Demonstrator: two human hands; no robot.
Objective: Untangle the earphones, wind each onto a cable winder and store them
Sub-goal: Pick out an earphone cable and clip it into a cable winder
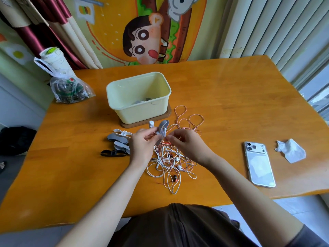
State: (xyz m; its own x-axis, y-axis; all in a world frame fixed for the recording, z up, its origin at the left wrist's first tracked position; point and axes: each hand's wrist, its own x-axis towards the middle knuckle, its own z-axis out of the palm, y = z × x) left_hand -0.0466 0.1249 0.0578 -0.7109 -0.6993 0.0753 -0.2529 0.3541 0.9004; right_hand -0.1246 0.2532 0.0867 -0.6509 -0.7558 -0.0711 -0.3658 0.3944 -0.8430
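while both forearms reach in from the near table (231, 104) edge and meet over its middle, left hand (142, 145) is raised, fingers curled round one grey cable winder (162, 130) with white cord wound on it. right hand (185, 145) pinches a white cable (155, 151) just at the winder's lower end. earphone tangle (169, 164) lies on the table under and just near of the hands: white, pink and red-orange cords looped together, two white buds and two dark red buds countable. spare winders (119, 141) left of the left hand: at least four (one white, two grey, one black). one cream box (138, 107) behind, grey items inside, count unclear. one phone (259, 164), one crumpled tissue (291, 150).
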